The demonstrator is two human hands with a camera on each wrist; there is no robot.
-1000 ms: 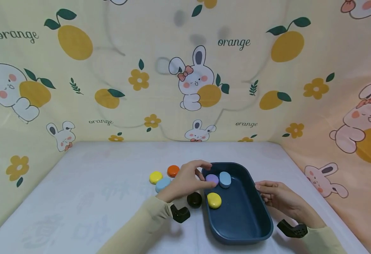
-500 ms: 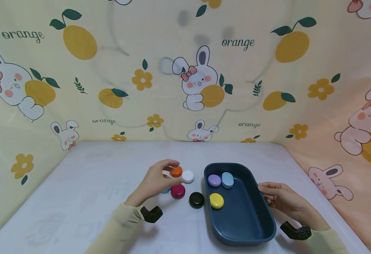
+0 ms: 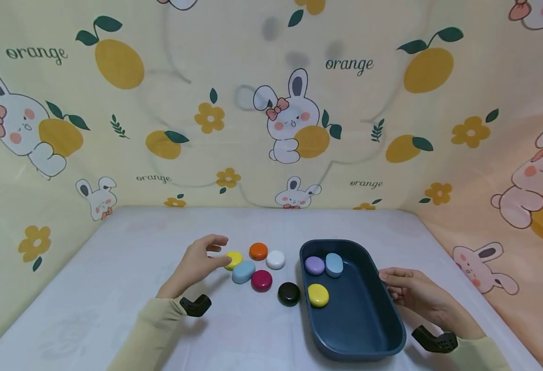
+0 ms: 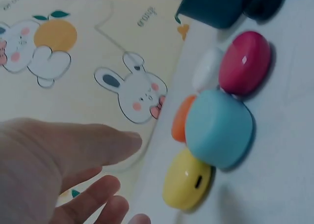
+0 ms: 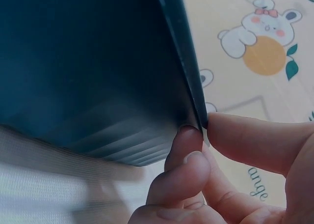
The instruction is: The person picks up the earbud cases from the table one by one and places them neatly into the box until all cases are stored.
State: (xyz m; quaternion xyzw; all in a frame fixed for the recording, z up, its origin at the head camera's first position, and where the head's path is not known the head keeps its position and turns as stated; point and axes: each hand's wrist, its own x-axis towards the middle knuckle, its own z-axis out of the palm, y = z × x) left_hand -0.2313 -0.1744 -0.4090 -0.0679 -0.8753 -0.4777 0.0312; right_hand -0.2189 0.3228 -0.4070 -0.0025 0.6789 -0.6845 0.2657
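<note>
My left hand (image 3: 196, 262) hovers at the left of a cluster of glossy rounded pieces, fingers parted and holding nothing. Nearest it is a yellow piece (image 3: 234, 260), with the thumb tip just in front of it in the head view. Beside that lie a light blue piece (image 4: 219, 129), an orange piece (image 3: 258, 251), a white piece (image 3: 276, 259), a crimson piece (image 4: 245, 63) and a black piece (image 3: 289, 294). With thumb and fingers, my right hand (image 3: 422, 296) pinches the right rim of a dark blue tray (image 5: 88, 62).
Inside the tray, along its left side, sit a lilac piece (image 3: 315, 266), a light blue oval piece (image 3: 333, 265) and another yellow piece (image 3: 318, 296). A white cloth (image 3: 90, 288) covers the table. Printed fabric (image 3: 206, 67) walls it at the back and sides.
My left hand has moved left from over the tray, past the loose pieces. The lilac piece, between its fingers earlier, lies in the tray. The right hand stays at the rim.
</note>
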